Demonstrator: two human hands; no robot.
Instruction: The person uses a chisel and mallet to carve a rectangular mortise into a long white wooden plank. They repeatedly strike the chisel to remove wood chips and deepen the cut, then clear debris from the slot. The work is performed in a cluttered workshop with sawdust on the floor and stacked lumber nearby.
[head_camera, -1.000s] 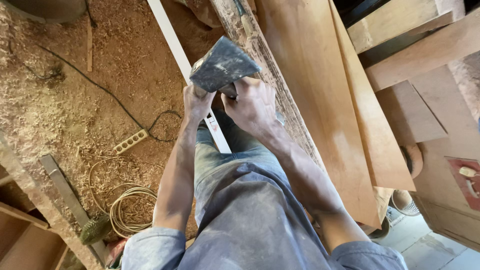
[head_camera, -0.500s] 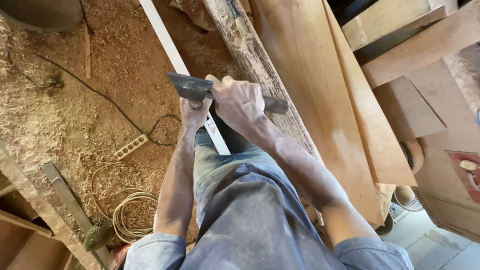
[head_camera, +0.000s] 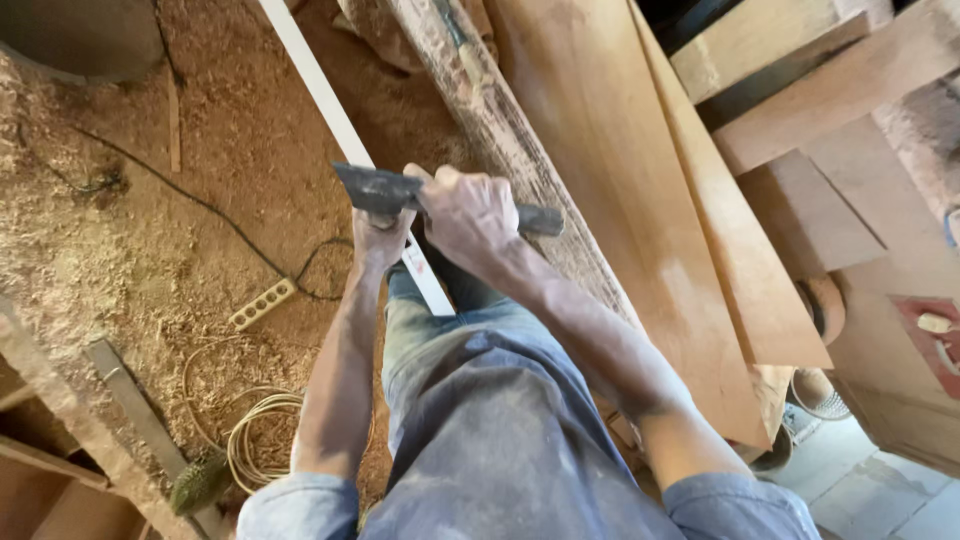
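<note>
A person stands astride a slat (head_camera: 340, 130), both hands on a hatchet (head_camera: 420, 195): left hand (head_camera: 380, 238) under the head, right hand (head_camera: 470, 212) around the handle. To the right lean planks (head_camera: 620, 180); left, on the sawdust floor (head_camera: 120, 250), lie a power strip (head_camera: 262, 303) and coiled cable (head_camera: 255, 435).

White power strip (head_camera: 262, 303), coiled cable (head_camera: 262, 432) on sawdust floor (head_camera: 120, 250); wide boards (head_camera: 640, 180) right

floor (head_camera: 150, 250): sawdust all over under you
on it: power strip (head_camera: 262, 303), black cable (head_camera: 200, 205), coiled cord (head_camera: 255, 440), white strip (head_camera: 340, 130), planks (head_camera: 640, 200)
</note>
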